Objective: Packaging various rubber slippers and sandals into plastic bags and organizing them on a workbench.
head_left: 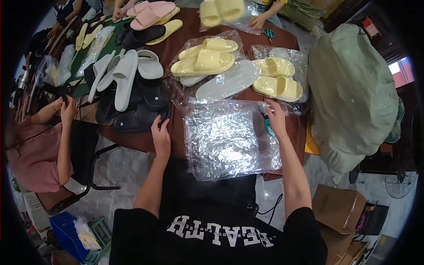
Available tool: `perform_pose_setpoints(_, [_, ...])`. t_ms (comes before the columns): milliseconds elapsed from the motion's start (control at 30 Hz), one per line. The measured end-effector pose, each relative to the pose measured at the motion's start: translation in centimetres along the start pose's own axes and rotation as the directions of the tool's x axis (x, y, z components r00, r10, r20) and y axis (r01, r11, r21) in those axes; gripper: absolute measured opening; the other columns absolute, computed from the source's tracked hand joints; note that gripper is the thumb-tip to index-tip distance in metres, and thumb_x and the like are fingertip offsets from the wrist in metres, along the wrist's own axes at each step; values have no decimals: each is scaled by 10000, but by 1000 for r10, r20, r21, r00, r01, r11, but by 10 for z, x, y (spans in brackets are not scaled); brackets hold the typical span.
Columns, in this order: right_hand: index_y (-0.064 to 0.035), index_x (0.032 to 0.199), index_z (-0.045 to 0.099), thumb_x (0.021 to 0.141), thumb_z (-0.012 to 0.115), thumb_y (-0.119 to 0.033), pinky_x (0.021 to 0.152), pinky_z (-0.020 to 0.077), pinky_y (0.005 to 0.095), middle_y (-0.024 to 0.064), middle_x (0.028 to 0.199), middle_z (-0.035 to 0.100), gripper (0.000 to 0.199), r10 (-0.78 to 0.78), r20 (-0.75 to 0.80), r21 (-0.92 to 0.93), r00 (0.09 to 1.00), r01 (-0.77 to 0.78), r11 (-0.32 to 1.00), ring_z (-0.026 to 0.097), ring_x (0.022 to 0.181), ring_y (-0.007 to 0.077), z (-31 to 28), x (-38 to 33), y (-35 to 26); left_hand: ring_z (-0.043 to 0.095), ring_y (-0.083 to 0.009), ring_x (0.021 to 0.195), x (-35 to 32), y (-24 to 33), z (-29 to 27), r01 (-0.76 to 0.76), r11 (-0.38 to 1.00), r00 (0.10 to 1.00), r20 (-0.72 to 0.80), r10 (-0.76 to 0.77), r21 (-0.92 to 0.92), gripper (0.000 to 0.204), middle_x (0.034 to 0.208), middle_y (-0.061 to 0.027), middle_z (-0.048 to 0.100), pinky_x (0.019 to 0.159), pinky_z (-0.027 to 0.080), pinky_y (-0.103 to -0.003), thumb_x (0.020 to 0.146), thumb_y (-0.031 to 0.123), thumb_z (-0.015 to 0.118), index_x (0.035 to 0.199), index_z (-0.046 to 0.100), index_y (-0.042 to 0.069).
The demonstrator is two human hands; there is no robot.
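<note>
My left hand rests on the near edge of a pile of black slippers, fingers curled over one. My right hand lies at the far right corner of a stack of clear plastic bags, next to teal-handled scissors that it partly hides. Whether it grips anything I cannot tell. Grey-white slippers lie on top of the black ones. Yellow slippers in clear bags and a pale grey slipper lie beyond the bag stack.
The brown round table holds it all. A person in pink sits at left; other hands work at the far edge with pink and yellow slippers. A big green sack stands right, cardboard boxes lower right.
</note>
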State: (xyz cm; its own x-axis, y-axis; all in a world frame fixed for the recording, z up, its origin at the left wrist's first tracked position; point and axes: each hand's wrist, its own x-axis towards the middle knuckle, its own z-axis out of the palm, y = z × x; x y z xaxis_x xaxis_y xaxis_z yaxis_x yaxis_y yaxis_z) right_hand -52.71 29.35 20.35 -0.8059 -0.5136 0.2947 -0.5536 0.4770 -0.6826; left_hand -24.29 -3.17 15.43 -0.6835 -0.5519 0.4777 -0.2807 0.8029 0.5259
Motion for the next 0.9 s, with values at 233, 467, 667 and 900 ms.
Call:
perform_pose_setpoints(233, [-31, 1249, 464, 874, 599, -173, 723, 543, 336, 120, 1067, 587, 423, 548, 238, 475, 802, -588, 654, 605, 895, 214, 50, 107, -10, 475, -312, 1122, -20, 57, -38, 74, 962, 996, 67, -58, -263, 324, 1183, -132, 510, 949, 399, -375, 778, -104, 518, 1042, 632, 46])
perform_pose_setpoints(467, [-42, 1224, 455, 825, 599, -67, 725, 562, 398, 135, 995, 586, 425, 449, 259, 859, 855, -417, 297, 611, 777, 255, 76, 145, -36, 484, -302, 1120, -27, 119, 3, -156, 925, 936, 248, 251, -347, 295, 1135, -115, 544, 965, 365, -426, 731, -40, 576, 999, 648, 59])
perform_pose_setpoints(667, [-73, 1253, 487, 761, 683, -249, 864, 444, 426, 182, 1113, 569, 558, -175, -297, -748, 939, -114, 654, 545, 1005, 367, -13, 139, -6, 472, -298, 1137, -25, 112, 19, -107, 941, 923, 319, 214, -322, 262, 1135, -102, 543, 961, 354, -433, 743, -10, 592, 989, 640, 69])
perform_pose_setpoints(900, [-103, 1208, 496, 764, 656, -197, 841, 458, 446, 168, 1079, 538, 481, 159, -220, -739, 962, -271, 617, 514, 1005, 368, -40, 128, 45, 486, -314, 1110, -35, 115, 13, -95, 910, 921, 312, 234, -403, 208, 1091, -94, 570, 950, 358, -434, 755, -17, 595, 938, 650, 63])
